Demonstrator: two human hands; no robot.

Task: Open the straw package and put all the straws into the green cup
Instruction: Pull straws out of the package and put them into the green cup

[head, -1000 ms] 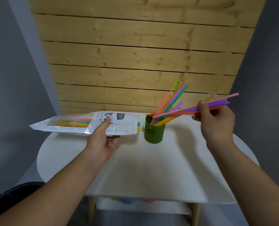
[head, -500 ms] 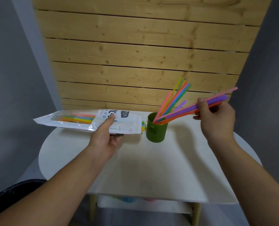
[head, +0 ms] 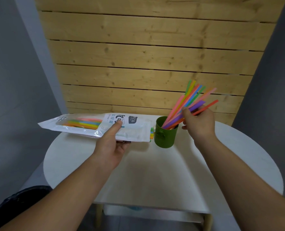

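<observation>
My left hand (head: 111,145) pinches the package (head: 135,130), thumb on top, fingers mostly hidden beneath. I can't tell whether it touches the table (head: 155,172). Packed straws (head: 83,123) show through its window, tips poking out just beside the cup (head: 166,135). My right hand (head: 199,124) pinches leaning straws (head: 188,100), their lower ends hidden inside the cup.

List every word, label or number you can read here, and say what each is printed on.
"Straw": on the white panel of the straw package.
"Drink": in a small red frame on that package, by the left hand's thumb.
Chinese characters, dark logo patch and left-end mark: too blurred to read.
Green cup: no text shows.
</observation>
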